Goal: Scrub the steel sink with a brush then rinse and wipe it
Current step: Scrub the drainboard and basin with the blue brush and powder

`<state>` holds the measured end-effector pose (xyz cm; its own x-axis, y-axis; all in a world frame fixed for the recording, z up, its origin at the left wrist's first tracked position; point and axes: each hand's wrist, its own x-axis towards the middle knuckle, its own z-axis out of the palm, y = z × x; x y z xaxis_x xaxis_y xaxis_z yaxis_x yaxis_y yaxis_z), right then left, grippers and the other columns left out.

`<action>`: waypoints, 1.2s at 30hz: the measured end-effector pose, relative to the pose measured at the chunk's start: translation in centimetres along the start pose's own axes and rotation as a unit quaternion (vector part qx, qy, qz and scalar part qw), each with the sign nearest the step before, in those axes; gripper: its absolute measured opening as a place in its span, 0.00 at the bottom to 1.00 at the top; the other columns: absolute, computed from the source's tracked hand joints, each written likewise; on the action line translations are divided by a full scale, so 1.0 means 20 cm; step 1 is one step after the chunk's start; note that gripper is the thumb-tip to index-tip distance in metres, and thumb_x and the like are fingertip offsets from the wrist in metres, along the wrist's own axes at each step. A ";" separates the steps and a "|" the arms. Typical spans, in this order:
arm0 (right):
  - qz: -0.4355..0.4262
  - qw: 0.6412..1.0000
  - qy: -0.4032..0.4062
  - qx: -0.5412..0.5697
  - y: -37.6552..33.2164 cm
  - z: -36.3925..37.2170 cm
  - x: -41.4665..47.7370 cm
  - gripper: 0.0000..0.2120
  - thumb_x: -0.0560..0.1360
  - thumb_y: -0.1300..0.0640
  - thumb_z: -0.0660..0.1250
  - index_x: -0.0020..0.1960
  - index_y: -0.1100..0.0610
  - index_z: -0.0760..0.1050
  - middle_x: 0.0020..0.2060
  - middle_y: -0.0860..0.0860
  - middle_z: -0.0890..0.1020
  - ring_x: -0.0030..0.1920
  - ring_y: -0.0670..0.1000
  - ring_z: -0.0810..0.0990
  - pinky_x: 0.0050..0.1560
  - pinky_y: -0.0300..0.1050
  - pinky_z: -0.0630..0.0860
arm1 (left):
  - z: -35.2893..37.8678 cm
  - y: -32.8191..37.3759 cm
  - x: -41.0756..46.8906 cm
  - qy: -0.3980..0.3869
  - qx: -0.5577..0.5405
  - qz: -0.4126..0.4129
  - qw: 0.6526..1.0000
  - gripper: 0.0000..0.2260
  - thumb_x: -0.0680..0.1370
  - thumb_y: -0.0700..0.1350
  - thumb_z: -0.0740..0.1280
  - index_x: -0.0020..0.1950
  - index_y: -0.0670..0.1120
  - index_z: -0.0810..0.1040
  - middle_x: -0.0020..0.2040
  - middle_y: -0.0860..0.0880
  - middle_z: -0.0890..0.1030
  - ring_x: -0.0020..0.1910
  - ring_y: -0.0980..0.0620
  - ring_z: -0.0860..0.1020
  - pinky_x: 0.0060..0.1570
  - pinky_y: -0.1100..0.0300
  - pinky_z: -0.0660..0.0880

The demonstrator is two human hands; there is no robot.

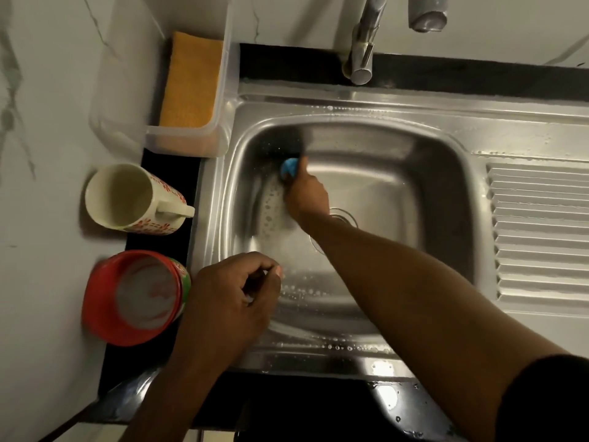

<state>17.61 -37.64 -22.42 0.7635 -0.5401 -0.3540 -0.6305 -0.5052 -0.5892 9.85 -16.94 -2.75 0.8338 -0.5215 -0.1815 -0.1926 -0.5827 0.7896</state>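
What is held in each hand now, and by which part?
The right hand grips the blue brush round its body; only its blue end shows. The left hand is curled over the sink rim; whether it holds anything is unclear.

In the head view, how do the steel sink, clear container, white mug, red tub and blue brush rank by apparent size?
steel sink
clear container
white mug and red tub: about alike
blue brush, partly hidden

There is one stainless steel sink [446, 129] with one round metal drain [345, 215], one chrome tap [363, 43], one round blue plastic brush [289, 167], one clear plastic tub [204, 138], one orange sponge cloth [191, 81], one white floral ceramic mug [127, 196], one round red open container [105, 301], and two bare hands, the left hand [236, 291] and the right hand [306, 193]
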 end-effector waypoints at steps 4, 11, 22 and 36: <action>-0.062 0.992 -0.048 -0.096 0.07 -0.09 0.05 0.28 0.84 0.50 0.60 0.81 0.50 0.54 0.59 0.61 0.82 0.54 0.63 0.83 0.48 0.49 0.73 | 0.01 0.01 0.01 -0.008 0.000 0.004 1.000 0.06 0.80 0.44 0.72 0.44 0.52 0.84 0.36 0.58 0.82 0.38 0.55 0.83 0.38 0.61 0.78; 0.141 0.985 0.100 -0.012 0.60 -0.51 -0.05 0.25 0.85 0.40 0.55 0.78 0.50 0.61 0.69 0.59 0.77 0.68 0.63 0.76 0.70 0.58 0.70 | -0.02 0.00 0.01 0.006 -0.007 0.008 1.000 0.05 0.80 0.44 0.72 0.45 0.52 0.85 0.36 0.58 0.83 0.39 0.56 0.84 0.38 0.67 0.78; 0.046 0.999 -0.024 0.011 0.01 -0.05 0.02 0.25 0.84 0.51 0.60 0.77 0.54 0.55 0.58 0.58 0.82 0.54 0.61 0.82 0.50 0.51 0.75 | -0.01 0.01 0.03 0.000 -0.011 -0.006 1.000 0.06 0.80 0.44 0.71 0.44 0.52 0.84 0.37 0.59 0.83 0.39 0.57 0.83 0.38 0.70 0.75; 0.192 0.977 0.084 0.045 0.57 -0.43 0.01 0.24 0.86 0.42 0.51 0.78 0.51 0.60 0.63 0.57 0.79 0.59 0.58 0.80 0.52 0.46 0.68 | -0.03 0.00 0.02 0.012 -0.008 0.002 1.000 0.05 0.81 0.46 0.72 0.45 0.53 0.85 0.37 0.59 0.83 0.39 0.57 0.84 0.37 0.60 0.79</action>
<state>9.36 -49.30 -23.00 0.4343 -0.7850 -0.4417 -0.8456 -0.1865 -0.5001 10.56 -16.76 -2.42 0.8449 -0.5089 -0.1648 -0.1875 -0.5703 0.7998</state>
